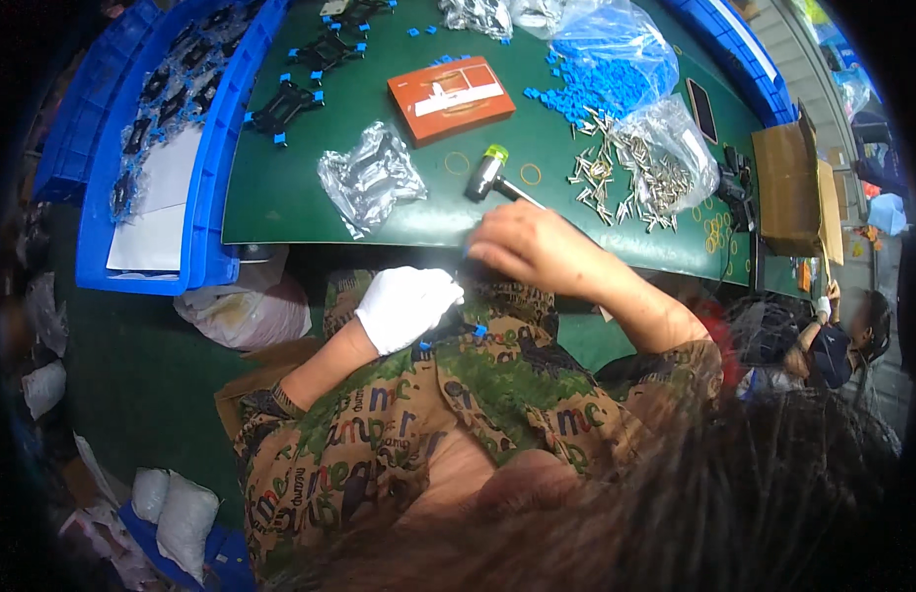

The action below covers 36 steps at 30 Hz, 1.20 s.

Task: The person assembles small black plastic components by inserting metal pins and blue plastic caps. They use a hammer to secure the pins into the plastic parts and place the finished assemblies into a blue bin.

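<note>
My left hand (403, 308), in a white glove, is closed round a black bracket (456, 331) above my lap. Blue end caps show on the bracket's lower side, and the glove hides much of it. Just up and to the right, my bare right hand (525, 244) has its fingers pinched together by the table edge. A speck of blue shows at those fingertips, too small to name. Beyond them a mallet (487, 176) with a yellow-green face lies on the green table (329, 222).
An orange-red box (453, 99) and a clear-bagged part (372, 178) lie on the table. To the right are blue caps (601, 84), metal pins (616, 173) and a phone (701, 111). Black brackets (283, 107) lie far left, beside a blue crate (196, 217). Another person (838, 340) is at right.
</note>
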Available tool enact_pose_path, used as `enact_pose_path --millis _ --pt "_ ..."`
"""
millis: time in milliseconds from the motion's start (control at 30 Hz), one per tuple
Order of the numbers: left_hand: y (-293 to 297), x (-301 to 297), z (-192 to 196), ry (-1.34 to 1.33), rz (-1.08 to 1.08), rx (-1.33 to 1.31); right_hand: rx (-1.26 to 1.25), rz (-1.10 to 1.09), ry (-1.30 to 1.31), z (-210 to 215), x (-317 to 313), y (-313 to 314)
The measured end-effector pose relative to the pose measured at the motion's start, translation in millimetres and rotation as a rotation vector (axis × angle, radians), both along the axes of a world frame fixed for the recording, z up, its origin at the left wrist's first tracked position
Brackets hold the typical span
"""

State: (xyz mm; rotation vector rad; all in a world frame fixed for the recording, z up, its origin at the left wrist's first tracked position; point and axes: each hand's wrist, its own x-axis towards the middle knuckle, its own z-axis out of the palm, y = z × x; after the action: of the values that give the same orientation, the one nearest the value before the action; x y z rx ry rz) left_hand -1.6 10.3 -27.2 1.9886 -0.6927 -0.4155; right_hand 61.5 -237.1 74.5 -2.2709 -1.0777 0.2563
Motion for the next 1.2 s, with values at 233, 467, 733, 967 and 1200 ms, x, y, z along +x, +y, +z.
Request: enact_pose_path --millis 233,467,733,967,1200 --pt "-1.2 -1.0 13.9 -0.055 0.019 -0.007 0.019 -0.028 0.131 -20.9 -28.2 7.7" --pt "-0.8 -1.3 14.2 -0.140 -0.003 0.061 -0.020 -0.057 0.251 -18.5 -30.8 9.1" --pt "-2.0 -4.0 13.6 -0.167 0.003 0.102 -0.070 -0.026 0.264 -9.7 -31.6 11.7" --pt "-1.8 -10.7 -0.6 -0.348 0.008 0.045 -0.090 -0.022 0.287 -10.4 -35.7 13.5" --pt "-5.4 -16.9 -6.0 -0.309 0.008 0.020 -0.162 -0.004 0.283 0.3 -38.8 15.2"
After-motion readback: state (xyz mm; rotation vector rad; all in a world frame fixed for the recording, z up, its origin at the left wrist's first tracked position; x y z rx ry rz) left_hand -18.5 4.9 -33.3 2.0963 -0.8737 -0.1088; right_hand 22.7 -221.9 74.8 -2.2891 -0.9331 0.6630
